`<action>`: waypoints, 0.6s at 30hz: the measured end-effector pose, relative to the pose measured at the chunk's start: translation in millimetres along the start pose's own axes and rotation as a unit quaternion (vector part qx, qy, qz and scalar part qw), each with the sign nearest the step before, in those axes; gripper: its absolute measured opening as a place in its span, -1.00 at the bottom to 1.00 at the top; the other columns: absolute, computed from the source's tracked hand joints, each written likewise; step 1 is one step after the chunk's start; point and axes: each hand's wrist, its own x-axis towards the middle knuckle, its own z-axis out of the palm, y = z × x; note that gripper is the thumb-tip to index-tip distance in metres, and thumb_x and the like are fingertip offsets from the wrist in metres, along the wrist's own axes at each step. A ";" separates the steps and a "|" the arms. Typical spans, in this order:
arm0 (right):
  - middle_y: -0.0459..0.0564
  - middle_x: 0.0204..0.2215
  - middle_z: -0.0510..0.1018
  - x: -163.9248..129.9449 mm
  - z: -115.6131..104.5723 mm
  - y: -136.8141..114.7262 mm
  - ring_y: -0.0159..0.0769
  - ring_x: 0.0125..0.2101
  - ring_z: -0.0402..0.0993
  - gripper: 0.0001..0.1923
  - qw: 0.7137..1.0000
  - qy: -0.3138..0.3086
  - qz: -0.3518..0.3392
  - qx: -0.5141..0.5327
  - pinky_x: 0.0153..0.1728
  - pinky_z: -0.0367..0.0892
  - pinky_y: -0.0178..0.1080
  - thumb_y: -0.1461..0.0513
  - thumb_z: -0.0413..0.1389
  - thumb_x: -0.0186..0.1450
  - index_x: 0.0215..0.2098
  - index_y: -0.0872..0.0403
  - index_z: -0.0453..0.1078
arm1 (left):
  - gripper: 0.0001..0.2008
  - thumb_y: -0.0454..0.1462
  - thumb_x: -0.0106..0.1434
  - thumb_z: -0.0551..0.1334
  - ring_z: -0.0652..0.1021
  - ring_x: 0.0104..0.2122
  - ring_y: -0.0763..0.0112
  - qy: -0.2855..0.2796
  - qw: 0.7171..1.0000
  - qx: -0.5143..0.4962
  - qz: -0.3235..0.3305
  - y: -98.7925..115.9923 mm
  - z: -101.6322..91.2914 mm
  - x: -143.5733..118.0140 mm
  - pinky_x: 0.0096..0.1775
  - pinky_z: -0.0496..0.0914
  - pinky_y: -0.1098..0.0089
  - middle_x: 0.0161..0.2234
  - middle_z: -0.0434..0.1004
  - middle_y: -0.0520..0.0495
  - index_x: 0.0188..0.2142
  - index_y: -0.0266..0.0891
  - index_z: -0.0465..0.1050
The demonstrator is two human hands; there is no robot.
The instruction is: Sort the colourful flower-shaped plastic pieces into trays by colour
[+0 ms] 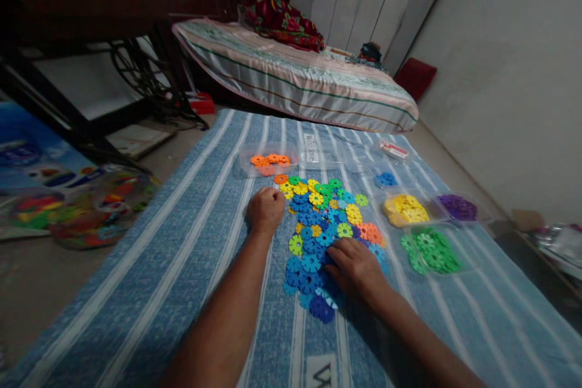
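A loose pile of notched plastic snowflake discs (311,262) lies on the striped cloth, mostly blue, with yellow, green and orange ones among them. My left hand (266,211) is closed in a fist at the pile's left edge. Whatever its fingers hold, if anything, is hidden. On the right side of the pile rests my right hand (357,264), its fingers bent together down against the blue discs. What sits between those fingertips is hidden from view. Beyond the left hand, a clear tub (245,160) holds orange discs (273,160).
To the right stand clear tubs of yellow discs (406,209), purple discs (459,207) and green discs (431,251). A few blue discs (385,179) sit behind them, near a clear box with a red-and-white label (394,150). A bed (291,79) borders the far side.
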 end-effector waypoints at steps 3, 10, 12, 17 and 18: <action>0.04 -0.34 0.52 0.7 6.0 -2.1 -0.21 -0.30 0.39 -0.93 1.000 0.022 0.008 -0.007 -0.25 0.32 -0.20 0.27 0.10 0.33 -0.31 0.06 0.43 | -0.74 -0.27 0.25 0.09 0.51 -0.34 0.36 -0.001 1.000 0.000 0.006 -0.3 0.6 -0.1 -0.36 0.22 0.40 -0.30 0.61 -0.08 -0.41 -0.19 0.56; 0.02 -0.43 0.51 0.0 -6.6 -1.1 -0.30 -0.39 0.40 -0.79 0.997 0.060 -0.001 0.051 -0.32 0.31 -0.26 0.29 0.00 0.38 -0.33 0.07 0.45 | -0.74 -0.27 0.25 0.10 0.52 -0.34 0.36 -0.006 1.000 -0.002 -0.006 0.5 1.4 1.3 -0.36 0.20 0.39 -0.29 0.61 -0.08 -0.41 -0.21 0.56; 0.02 -0.44 0.51 0.2 -14.6 2.2 -0.32 -0.39 0.41 -0.77 0.995 0.062 0.010 0.079 -0.34 0.32 -0.28 0.28 -0.02 0.40 -0.33 0.07 0.46 | -0.74 -0.26 0.25 0.10 0.52 -0.34 0.37 -0.003 1.000 -0.003 -0.012 1.0 1.8 1.7 -0.37 0.20 0.40 -0.28 0.61 -0.08 -0.40 -0.20 0.56; 0.00 -0.50 0.49 16.3 -40.2 48.1 -0.33 -0.45 0.40 -0.72 0.996 0.078 0.028 0.025 -0.38 0.28 -0.30 0.24 -0.02 0.40 -0.40 0.06 0.46 | -0.75 -0.24 0.24 0.11 0.51 -0.34 0.35 -0.002 1.000 -0.010 -0.011 0.6 3.2 2.5 -0.37 0.21 0.40 -0.29 0.60 -0.08 -0.40 -0.19 0.57; 0.00 -0.50 0.49 22.9 -48.1 65.4 -0.33 -0.45 0.39 -0.72 0.996 0.077 0.045 -0.011 -0.39 0.26 -0.30 0.23 -0.01 0.39 -0.43 0.05 0.46 | -0.76 -0.25 0.24 0.12 0.51 -0.34 0.35 0.000 1.000 -0.011 -0.010 0.3 3.5 2.7 -0.37 0.21 0.40 -0.29 0.60 -0.08 -0.40 -0.19 0.57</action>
